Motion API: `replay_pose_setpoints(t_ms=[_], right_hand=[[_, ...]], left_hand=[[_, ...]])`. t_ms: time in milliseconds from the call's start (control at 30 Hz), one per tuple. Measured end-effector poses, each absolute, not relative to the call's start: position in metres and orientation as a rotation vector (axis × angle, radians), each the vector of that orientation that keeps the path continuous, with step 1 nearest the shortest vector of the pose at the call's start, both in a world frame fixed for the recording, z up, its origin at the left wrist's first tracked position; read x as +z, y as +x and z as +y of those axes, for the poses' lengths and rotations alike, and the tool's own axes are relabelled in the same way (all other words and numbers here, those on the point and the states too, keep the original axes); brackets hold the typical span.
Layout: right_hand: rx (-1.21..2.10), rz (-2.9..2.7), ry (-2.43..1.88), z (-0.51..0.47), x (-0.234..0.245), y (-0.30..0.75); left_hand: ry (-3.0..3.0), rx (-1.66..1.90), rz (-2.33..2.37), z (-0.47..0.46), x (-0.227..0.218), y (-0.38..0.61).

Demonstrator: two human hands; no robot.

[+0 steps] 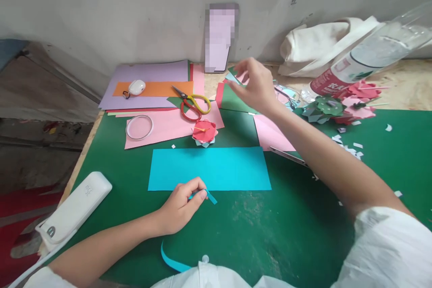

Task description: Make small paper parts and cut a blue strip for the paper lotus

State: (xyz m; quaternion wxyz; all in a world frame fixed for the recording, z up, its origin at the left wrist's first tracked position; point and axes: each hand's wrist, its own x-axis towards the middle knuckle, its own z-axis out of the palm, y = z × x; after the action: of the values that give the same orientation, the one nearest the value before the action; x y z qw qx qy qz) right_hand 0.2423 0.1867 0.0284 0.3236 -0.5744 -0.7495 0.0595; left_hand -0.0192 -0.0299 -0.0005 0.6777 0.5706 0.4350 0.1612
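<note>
My left hand (184,205) pinches a narrow blue paper strip (212,197) just below the front edge of a blue paper sheet (209,168). My right hand (255,82) is raised over the back of the table, its thumb and fingers apart and nothing visible between them. Beneath it lies a green paper piece (235,97) with a red edge. A curled blue strip (172,261) lies close to my body; whether it joins the held strip, I cannot tell. Behind the blue sheet sits a layered red paper flower (204,131). Scissors (193,104) with red and yellow handles rest on pink paper.
A phone (221,38) leans on the wall. At left are a white power bank (76,207), a tape roll (139,127), an earbud case (137,87) and stacked paper (151,72). A tilted bottle (357,60), paper flowers (357,103) and white scraps (351,149) occupy the right.
</note>
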Motion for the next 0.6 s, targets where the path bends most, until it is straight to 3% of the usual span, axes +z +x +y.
replay_pose_setpoints(t_ms=[200, 600], right_hand=[[0.256, -2.069, -1.725, 0.286, -0.007, 0.255], [0.27, -1.974, -1.776, 0.305, -0.028, 0.256]], left_hand=[[1.306, 0.348, 0.964, -0.027, -0.001, -0.02], [1.351, 0.338, 0.959, -0.026, 0.001, -0.019]])
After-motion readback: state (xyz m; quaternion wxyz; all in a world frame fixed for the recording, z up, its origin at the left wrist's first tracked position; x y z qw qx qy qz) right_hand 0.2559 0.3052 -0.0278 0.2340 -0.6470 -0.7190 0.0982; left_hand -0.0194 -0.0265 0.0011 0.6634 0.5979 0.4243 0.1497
